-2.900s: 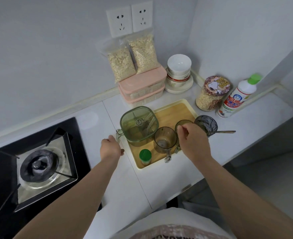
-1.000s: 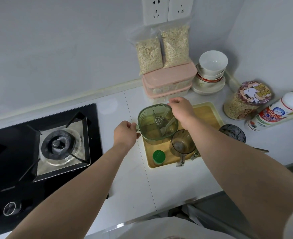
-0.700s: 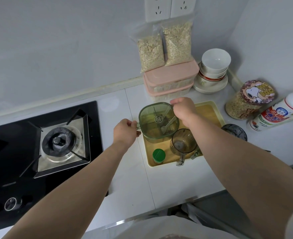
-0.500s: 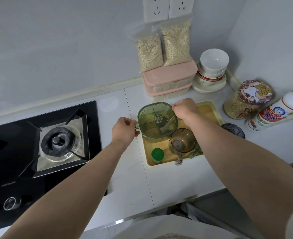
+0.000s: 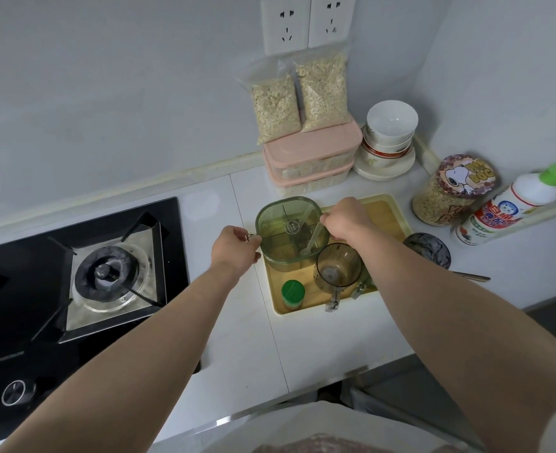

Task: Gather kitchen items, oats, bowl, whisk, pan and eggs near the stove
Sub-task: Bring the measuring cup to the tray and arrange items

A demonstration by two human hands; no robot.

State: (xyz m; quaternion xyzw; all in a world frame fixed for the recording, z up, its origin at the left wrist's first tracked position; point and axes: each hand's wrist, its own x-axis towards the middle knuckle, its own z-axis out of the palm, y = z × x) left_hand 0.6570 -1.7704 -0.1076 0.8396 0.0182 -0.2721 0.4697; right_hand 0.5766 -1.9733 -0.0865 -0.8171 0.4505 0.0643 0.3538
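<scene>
- Fingers of left hand (image 5: 235, 248) curled round side handle of green container (image 5: 283, 253), centre frame.
- Right hand (image 5: 345, 219) fingers pinch its right rim.
- Container at yellow tray (image 5: 396, 207) upper-left corner.

Clear glass oat jar (image 5: 446, 199) carried "DOG" on its round cartoon lid; white plastic green-capped bottle (image 5: 507, 212) had an unreadable Chinese label; black glass stove (image 5: 15, 322) brand print was too small.

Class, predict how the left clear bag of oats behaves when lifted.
Likely floppy: the left clear plastic bag of oats holds loose flakes. It leans on the wall atop pink lidded boxes, so a nudge may topple it.
</scene>
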